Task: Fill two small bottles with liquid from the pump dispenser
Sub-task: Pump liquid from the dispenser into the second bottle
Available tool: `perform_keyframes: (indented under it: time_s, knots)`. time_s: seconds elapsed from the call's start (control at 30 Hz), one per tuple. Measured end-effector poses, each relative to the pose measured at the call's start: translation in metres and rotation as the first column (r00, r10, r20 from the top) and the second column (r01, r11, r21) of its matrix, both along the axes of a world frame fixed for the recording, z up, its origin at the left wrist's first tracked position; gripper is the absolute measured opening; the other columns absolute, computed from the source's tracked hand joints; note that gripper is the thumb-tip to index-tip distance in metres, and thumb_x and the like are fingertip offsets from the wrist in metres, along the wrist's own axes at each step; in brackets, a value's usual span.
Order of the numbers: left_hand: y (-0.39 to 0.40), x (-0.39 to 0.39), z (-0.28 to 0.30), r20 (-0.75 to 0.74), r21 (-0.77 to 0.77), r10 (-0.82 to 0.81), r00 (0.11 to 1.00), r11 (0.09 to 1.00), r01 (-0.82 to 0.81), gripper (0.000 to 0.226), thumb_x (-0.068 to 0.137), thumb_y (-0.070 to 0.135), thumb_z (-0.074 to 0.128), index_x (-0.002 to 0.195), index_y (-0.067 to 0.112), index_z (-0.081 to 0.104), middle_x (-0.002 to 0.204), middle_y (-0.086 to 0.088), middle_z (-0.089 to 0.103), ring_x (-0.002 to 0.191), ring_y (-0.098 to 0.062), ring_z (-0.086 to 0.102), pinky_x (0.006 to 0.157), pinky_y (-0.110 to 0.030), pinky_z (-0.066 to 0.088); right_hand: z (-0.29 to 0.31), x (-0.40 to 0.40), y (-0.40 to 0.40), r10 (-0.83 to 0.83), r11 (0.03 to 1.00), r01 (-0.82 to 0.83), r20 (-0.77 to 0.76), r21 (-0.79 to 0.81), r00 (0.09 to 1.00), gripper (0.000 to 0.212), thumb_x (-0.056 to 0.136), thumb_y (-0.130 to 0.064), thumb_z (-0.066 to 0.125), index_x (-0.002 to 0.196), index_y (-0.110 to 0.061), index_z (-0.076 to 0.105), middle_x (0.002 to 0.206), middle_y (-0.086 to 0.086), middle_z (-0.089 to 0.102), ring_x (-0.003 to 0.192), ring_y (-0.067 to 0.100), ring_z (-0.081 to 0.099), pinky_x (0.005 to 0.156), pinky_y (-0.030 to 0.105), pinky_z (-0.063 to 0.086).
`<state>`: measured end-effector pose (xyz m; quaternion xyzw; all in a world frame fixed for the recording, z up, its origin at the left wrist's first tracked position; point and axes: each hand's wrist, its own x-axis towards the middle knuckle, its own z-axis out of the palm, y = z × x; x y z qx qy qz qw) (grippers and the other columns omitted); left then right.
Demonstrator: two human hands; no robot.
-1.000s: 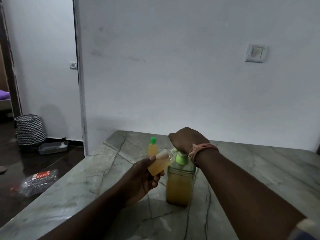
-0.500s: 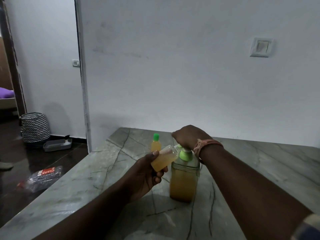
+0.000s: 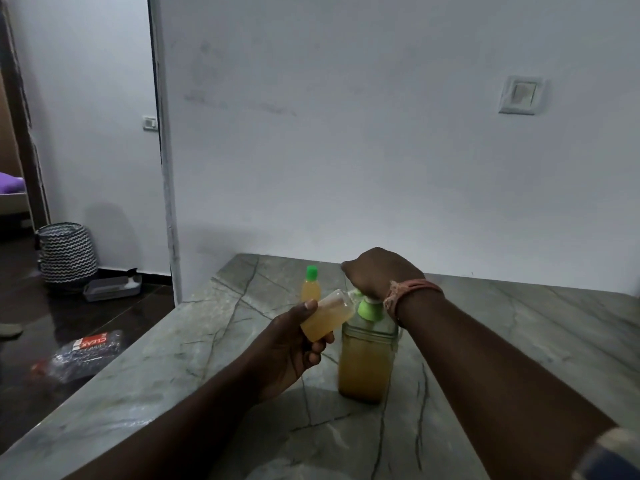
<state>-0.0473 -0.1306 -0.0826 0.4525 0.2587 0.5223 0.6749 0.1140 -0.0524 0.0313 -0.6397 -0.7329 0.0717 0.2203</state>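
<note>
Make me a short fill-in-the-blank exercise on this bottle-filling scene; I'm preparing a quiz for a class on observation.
1. The left hand holds the uncapped small bottle tilted, its mouth toward the dispenser's ____.
2. The right hand rests on top of the pump dispenser, which stands on the ____ table.
3. The second small bottle, standing behind, wears a ____ cap.
4. The liquid in the dispenser looks ____ in colour.

Missing words: spout; marble; green; yellow-orange

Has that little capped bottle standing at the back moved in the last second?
No. The capped bottle stands on the same spot of the table, by the same dark vein; only the camera shifted.
</note>
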Motion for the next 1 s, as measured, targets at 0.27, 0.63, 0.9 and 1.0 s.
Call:
perform_keyframes:
  time_s: [0.27, 0.63, 0.9, 1.0]
  knots:
    - [0.0, 0.002, 0.001, 0.022, -0.005, -0.023, 0.999, 1.0, 0.023, 0.076, 0.077, 0.045, 0.075, 0.136, 0.005, 0.049, 0.084, -0.013, 0.066, 0.063, -0.012, 0.058, 0.055, -0.022, 0.053, 0.008, 0.002, -0.005, -0.013, 0.997, 0.012, 0.009, 0.079, 1.0, 0.027, 0.074, -0.039, 0.049, 0.06, -0.017, 0.055, 0.063, -0.001, 0.056, 0.058, 0.017, 0.052, 0.049, 0.024, 0.031]
    - [-0.007, 0.004, 0.003, 0.011, -0.017, -0.008, 1.0, 1.0, 0.009, 0.08, 0.075, 0.045, 0.076, 0.135, 0.002, 0.047, 0.083, -0.013, 0.065, 0.063, -0.012, 0.057, 0.054, -0.022, 0.052, 0.009, 0.004, -0.015, -0.031, 0.998, 0.031, 0.005, 0.059, 0.999, 0.026, 0.074, -0.038, 0.05, 0.062, -0.017, 0.057, 0.064, -0.001, 0.059, 0.059, 0.017, 0.054, 0.05, 0.023, 0.032]
    - [-0.004, 0.004, 0.004, -0.002, -0.005, 0.001, 1.0, 1.0, -0.001, 0.08, 0.075, 0.046, 0.076, 0.136, 0.003, 0.047, 0.083, -0.012, 0.065, 0.063, -0.011, 0.057, 0.056, -0.021, 0.052, 0.0, 0.004, -0.004, -0.002, 1.0, 0.003, -0.09, 0.014, 0.996, 0.027, 0.077, -0.037, 0.053, 0.06, -0.016, 0.057, 0.064, 0.0, 0.06, 0.061, 0.018, 0.056, 0.051, 0.026, 0.035]
    - [-0.005, 0.003, 0.004, -0.001, 0.004, 0.005, 1.0, 1.0, -0.005, 0.08, 0.075, 0.046, 0.075, 0.136, 0.003, 0.047, 0.083, -0.012, 0.065, 0.063, -0.011, 0.057, 0.055, -0.02, 0.052, 0.002, 0.004, -0.005, -0.004, 1.0, 0.005, -0.075, 0.003, 0.997, 0.027, 0.077, -0.036, 0.053, 0.061, -0.016, 0.06, 0.065, 0.0, 0.062, 0.062, 0.018, 0.057, 0.052, 0.026, 0.036]
